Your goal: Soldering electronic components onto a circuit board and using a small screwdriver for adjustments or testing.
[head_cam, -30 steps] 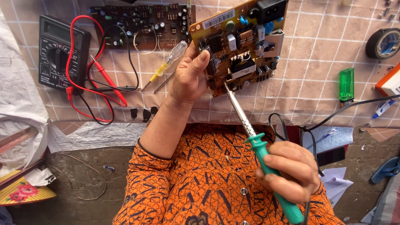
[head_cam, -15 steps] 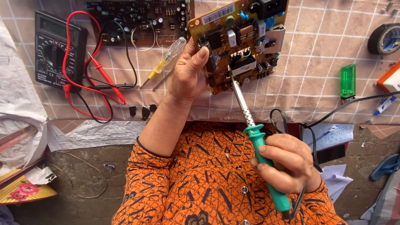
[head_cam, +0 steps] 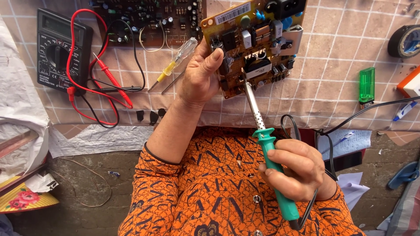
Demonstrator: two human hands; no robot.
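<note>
— Two hands busy, so check w/ me: your left hand [head_cam: 199,76] is clamped on the edge of the yellow circuit board [head_cam: 253,41], thumb on its face, board tilted up off the table; your right hand [head_cam: 295,168] is wrapped round the green handle of the soldering iron [head_cam: 267,144], tip touching the board's lower edge, just right of your left thumb.

— How do I do this bit well?

— I'd say keep the board braced, tip steady on one joint only, and keep the cord [head_cam: 350,118] by your right wrist slack, not tugging.

— What else is out, counted?

— 1 black meter [head_cam: 54,52] w/ 2 probe leads far left of your left hand, 1 dark board [head_cam: 148,19] above it, 1 yellow-tipped screwdriver [head_cam: 175,61] just left of it. Right of the board: 1 green lighter [head_cam: 366,85], 1 tape roll [head_cam: 404,41].
</note>
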